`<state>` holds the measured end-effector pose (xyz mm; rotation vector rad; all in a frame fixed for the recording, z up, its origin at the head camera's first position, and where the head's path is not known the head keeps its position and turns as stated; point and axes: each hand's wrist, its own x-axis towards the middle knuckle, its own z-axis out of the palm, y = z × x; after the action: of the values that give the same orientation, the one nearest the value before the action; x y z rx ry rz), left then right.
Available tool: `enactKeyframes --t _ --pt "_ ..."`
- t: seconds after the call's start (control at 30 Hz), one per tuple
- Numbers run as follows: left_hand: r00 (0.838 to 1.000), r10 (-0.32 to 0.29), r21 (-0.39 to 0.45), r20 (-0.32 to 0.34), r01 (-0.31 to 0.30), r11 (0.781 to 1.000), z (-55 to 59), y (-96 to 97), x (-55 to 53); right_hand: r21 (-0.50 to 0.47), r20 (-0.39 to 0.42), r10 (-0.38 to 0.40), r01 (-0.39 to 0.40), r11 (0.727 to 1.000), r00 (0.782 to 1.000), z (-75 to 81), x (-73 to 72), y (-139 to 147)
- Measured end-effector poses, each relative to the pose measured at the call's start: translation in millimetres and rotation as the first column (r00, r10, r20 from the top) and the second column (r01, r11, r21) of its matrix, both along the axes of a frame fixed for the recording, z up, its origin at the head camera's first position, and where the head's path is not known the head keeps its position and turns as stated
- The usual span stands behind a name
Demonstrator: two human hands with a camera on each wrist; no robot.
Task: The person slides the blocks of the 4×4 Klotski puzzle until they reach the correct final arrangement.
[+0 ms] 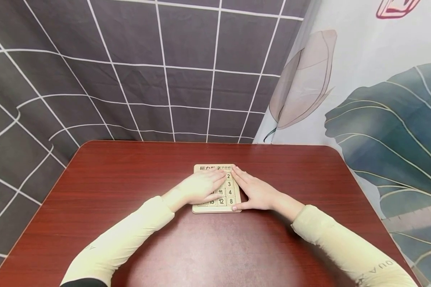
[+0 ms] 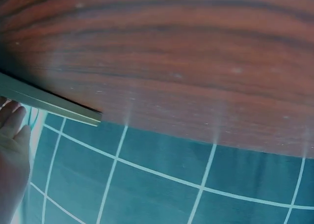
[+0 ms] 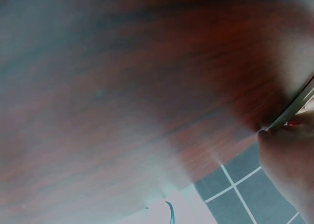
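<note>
Dark curtain (image 1: 186,44) with a white grid hangs beyond the number board (image 1: 220,208), a pale curtain (image 1: 398,131) with painted leaves falls to its right, and the reddish wood-grain surface (image 1: 215,247) spreads all around it. Much of the board's left half is hidden: its printed heading (image 1: 206,168) is partly covered, and several tiles (image 1: 229,184) vanish under fingers — 2, 3, 4, 8, 11 and 12 can be read, others only in part. Both wrist views show the board only as a thin edge, cropped by the frame, the right view dim and blurred. The left hand (image 1: 202,187) lies flat across the board, fingers extended and gripping nothing. The right hand (image 1: 256,193) spreads along the board's right edge — straight fingertips near its far corner, thumb touching the near one, likewise without a grasp. Pale sleeves (image 1: 123,235) reach in from the board's near side, cut off below
</note>
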<state>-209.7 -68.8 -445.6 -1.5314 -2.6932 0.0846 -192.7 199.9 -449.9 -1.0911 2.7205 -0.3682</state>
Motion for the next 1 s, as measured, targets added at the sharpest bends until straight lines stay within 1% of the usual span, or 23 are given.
enactKeyframes --t 0.1,0.23,0.4,0.53,0.63,0.77,1.0 --pt "1.000 0.008 -0.012 0.007 -0.008 1.000 -2.9 1.1 -0.7 -0.002 0.006 -0.002 0.002 1.000 1.000 -0.7 0.1 0.6" --pt "1.000 0.019 -0.003 0.005 -0.019 1.000 -5.3 -4.2 -2.8 -0.003 0.007 -0.003 0.003 1.000 1.000 -1.7 -0.2 1.0" --pt "0.999 0.033 0.033 0.006 -0.033 0.999 -4.9 -21.5 -4.1 -0.003 -0.002 -0.002 0.002 1.000 1.000 -1.7 -1.6 0.8" --pt "0.999 0.038 0.047 0.002 -0.038 0.998 -2.7 -36.8 -1.6 -0.001 -0.003 0.000 0.000 1.000 1.000 -0.1 -2.3 0.4" --pt "0.999 0.043 0.058 0.004 -0.043 0.997 -0.4 -44.0 0.8 0.005 -0.006 0.002 -0.002 1.000 1.000 0.2 -3.0 -0.1" --pt "0.999 0.039 0.062 0.014 -0.040 0.997 2.4 -46.7 3.4 0.007 -0.005 0.002 -0.002 1.000 1.000 0.2 -3.0 -0.4" --pt "0.999 0.032 0.059 0.011 -0.032 0.998 4.2 -41.7 5.8 0.012 0.005 -0.002 0.002 1.000 1.000 0.4 -1.6 -1.1"
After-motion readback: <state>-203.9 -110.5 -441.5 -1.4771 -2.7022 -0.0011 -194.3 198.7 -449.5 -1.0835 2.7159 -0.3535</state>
